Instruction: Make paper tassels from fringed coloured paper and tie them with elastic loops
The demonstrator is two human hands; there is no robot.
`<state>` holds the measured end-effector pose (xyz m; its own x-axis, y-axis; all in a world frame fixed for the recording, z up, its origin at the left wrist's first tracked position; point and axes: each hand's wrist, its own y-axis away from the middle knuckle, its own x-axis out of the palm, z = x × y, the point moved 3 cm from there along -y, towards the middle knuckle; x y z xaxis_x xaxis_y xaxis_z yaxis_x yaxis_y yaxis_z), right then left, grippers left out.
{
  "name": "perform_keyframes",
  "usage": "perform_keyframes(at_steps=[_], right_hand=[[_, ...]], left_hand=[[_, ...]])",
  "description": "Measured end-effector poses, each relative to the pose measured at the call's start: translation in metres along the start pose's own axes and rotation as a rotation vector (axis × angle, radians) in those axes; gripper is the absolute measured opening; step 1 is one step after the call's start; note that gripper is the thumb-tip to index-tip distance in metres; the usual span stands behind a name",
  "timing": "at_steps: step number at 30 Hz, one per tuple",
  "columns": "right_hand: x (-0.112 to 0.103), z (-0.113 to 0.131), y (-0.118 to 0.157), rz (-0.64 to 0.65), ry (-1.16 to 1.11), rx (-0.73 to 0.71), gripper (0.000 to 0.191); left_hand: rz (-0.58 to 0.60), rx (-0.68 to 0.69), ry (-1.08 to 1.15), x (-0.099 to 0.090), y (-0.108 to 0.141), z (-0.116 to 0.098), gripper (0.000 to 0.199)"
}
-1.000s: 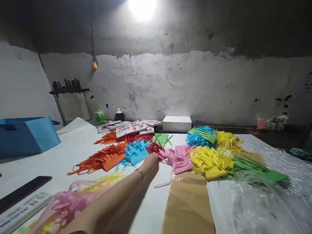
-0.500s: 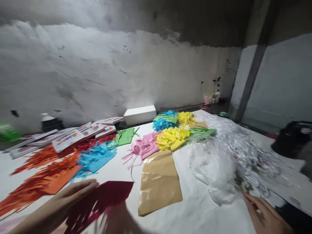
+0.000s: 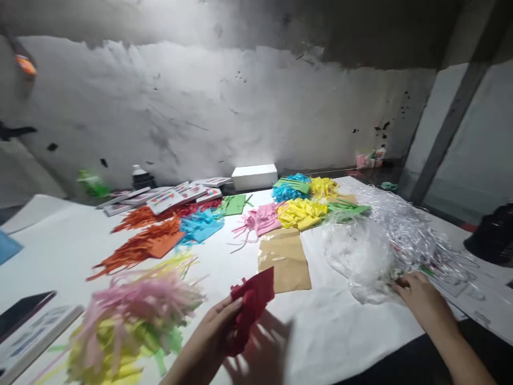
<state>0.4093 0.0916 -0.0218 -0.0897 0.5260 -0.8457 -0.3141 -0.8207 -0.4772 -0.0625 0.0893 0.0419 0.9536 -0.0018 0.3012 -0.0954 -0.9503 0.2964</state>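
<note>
My left hand [image 3: 218,326] is closed around a dark red fringed paper piece [image 3: 256,297], held above the white table covering near the front. Its cut strips are partly hidden behind the fingers. Farther right, my right hand [image 3: 419,294] has its fingertips pinched together at the near edge of a clear plastic bag [image 3: 356,256]. What lies between those fingertips I cannot make out. Just beyond the red piece, a tan paper sheet under shiny clear film [image 3: 284,262] lies flat.
Fringed paper bundles in orange [image 3: 140,246], blue [image 3: 202,227], pink [image 3: 262,218] and yellow [image 3: 302,214] lie across the table. Silver tinsel strips [image 3: 409,224] spread at the right. Flat printed boxes [image 3: 164,200] and a white box [image 3: 254,179] stand along the wall. A pink-yellow bundle [image 3: 136,305] lies front left.
The view has turned left, bringing the pink-yellow bundle into sight. My left hand has moved right with the red piece, now more upright. My right hand has reached farther in, its fingers at the bag's edge.
</note>
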Motion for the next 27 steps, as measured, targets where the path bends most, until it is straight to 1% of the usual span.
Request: perform_keyframes(at_steps=[1,2,3,4,6,7,9,10,11,13,15,18,20,22,25,27], right_hand=[[-0.007,0.010,0.009,-0.040,-0.011,-0.013,0.027],[-0.014,0.026,0.021,-0.085,-0.026,-0.041,0.032],[-0.025,0.048,0.037,-0.216,-0.080,-0.097,0.035],[-0.035,0.076,0.055,-0.320,-0.165,-0.194,0.033],[-0.050,0.139,0.090,-0.371,-0.393,-0.464,0.021],[-0.055,0.171,0.105,-0.336,-0.478,-0.611,0.017],[-0.060,0.218,0.123,-0.245,-0.597,-0.732,0.027],[-0.061,0.234,0.127,-0.212,-0.645,-0.779,0.030],[-0.061,0.244,0.128,-0.192,-0.689,-0.778,0.031],[-0.059,0.249,0.127,-0.156,-0.764,-0.727,0.028],[-0.057,0.246,0.127,-0.096,-0.818,-0.656,0.024],[-0.054,0.243,0.132,0.009,-0.859,-0.572,0.021],[-0.054,0.244,0.135,0.043,-0.856,-0.504,0.023],[-0.054,0.246,0.136,0.047,-0.853,-0.471,0.025],[-0.050,0.246,0.135,0.044,-0.885,-0.442,0.026],[-0.044,0.244,0.134,0.040,-0.926,-0.377,0.025]], left_hand=[[0.023,-0.011,0.026,0.003,0.001,0.009,0.050],[0.041,-0.020,0.059,0.007,0.003,0.019,0.051],[0.051,-0.015,0.077,0.012,0.006,0.028,0.051],[0.052,-0.003,0.085,0.017,0.009,0.037,0.051],[0.071,0.039,0.057,0.031,0.017,0.051,0.048],[0.096,0.069,0.022,0.037,0.021,0.056,0.046],[0.155,0.164,-0.081,0.048,0.030,0.062,0.044],[0.181,0.226,-0.140,0.051,0.033,0.064,0.043],[0.201,0.294,-0.195,0.052,0.036,0.064,0.042],[0.217,0.402,-0.293,0.050,0.040,0.065,0.040],[0.202,0.422,-0.347,0.044,0.040,0.067,0.040],[0.146,0.361,-0.385,0.037,0.037,0.073,0.037],[0.146,0.337,-0.416,0.035,0.036,0.076,0.035],[0.160,0.329,-0.418,0.036,0.036,0.078,0.035],[0.156,0.274,-0.343,0.038,0.034,0.082,0.036],[0.138,0.232,-0.283,0.040,0.033,0.085,0.036]])
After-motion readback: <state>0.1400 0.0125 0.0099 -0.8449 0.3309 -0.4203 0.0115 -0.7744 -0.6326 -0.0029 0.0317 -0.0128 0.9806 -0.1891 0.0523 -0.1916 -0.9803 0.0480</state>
